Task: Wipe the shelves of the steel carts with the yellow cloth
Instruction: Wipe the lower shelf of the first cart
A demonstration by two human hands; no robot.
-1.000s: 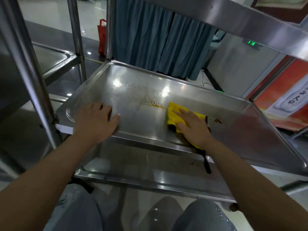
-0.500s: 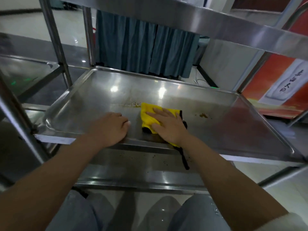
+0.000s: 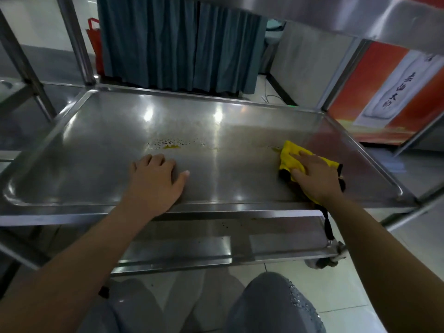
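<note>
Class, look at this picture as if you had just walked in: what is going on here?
A person is wiping a steel cart. The right hand presses a yellow cloth flat on the right part of the middle shelf. The left hand rests on the shelf near its front edge. A patch of yellowish spots lies beyond the left hand, apart from the cloth. The lower shelf shows dark specks.

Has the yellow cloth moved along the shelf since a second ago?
Yes. The yellow cloth slid rightward under the right hand, away from the yellowish stain it sat beside, toward the shelf's right rim.
</note>
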